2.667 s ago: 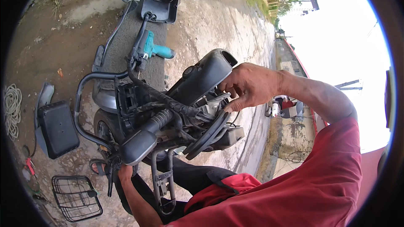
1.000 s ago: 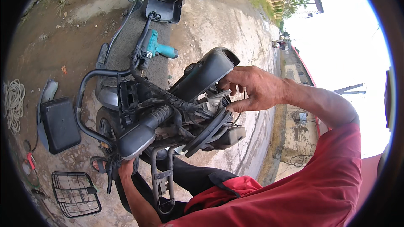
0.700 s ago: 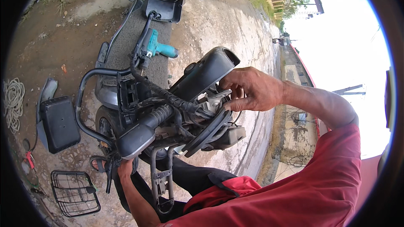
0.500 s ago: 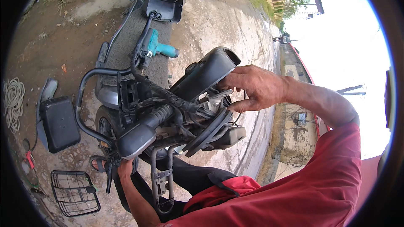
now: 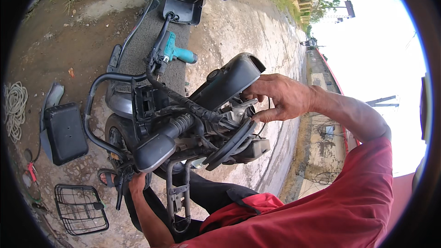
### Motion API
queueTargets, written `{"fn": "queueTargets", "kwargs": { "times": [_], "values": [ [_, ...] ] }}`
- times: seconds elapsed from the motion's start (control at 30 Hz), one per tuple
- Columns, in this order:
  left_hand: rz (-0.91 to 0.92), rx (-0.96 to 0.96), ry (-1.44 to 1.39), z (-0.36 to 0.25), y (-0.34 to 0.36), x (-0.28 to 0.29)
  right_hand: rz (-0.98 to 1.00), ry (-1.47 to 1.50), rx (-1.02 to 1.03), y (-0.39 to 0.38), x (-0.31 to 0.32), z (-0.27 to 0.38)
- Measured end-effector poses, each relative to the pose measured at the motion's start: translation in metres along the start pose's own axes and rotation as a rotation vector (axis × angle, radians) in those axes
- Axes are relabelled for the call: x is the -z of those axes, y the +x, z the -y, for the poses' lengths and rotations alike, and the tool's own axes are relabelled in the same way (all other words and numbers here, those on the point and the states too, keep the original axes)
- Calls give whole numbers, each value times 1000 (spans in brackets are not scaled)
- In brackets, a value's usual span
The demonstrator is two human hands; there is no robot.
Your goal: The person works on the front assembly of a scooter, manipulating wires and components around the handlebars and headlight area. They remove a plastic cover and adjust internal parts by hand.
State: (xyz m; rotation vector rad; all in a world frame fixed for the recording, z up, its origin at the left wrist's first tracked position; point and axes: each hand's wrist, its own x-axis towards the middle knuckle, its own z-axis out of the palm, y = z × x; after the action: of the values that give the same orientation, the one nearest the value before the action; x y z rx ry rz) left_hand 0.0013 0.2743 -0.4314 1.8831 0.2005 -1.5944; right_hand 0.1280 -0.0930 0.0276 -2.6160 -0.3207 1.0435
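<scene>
Head view: partly stripped scooter (image 5: 186,104) in the middle, right in front of the person. Right hand (image 5: 287,96) at its upper end, fingers bent in under the edge of the black housing (image 5: 229,80), thumb held apart near the curved black rim (image 5: 229,146); fingertips hidden, can't tell if pinching. Left hand (image 5: 137,183) mostly hidden beside the rounded black cover (image 5: 155,152), grip can't be told. Teal drill (image 5: 177,53) lies on the grey footboard (image 5: 173,78). Wire basket (image 5: 81,209) on the ground, lower left.
</scene>
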Motion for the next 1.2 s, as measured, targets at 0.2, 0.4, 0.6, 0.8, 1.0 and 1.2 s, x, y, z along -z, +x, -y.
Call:
{"fn": "queueTargets", "kwargs": {
  "times": [0.2,0.4,0.6,0.8,1.0,1.2],
  "values": [
    [5,-37,-37,0,-1,2,44,351,-668,3,-1,25],
    [0,-72,-26,13,9,-4,-4,168,-304,1,-3,15],
    [-19,-63,-21,15,12,-8,-86,28,-76,-4,-5,9],
    [-49,-81,-49,10,5,-4,54,296,-648,0,-6,26],
    [-35,-72,-34,13,8,-7,35,156,-275,-3,-2,12],
    [-56,-65,-14,27,21,-13,-15,303,-287,-6,-3,8]
  ]
}}
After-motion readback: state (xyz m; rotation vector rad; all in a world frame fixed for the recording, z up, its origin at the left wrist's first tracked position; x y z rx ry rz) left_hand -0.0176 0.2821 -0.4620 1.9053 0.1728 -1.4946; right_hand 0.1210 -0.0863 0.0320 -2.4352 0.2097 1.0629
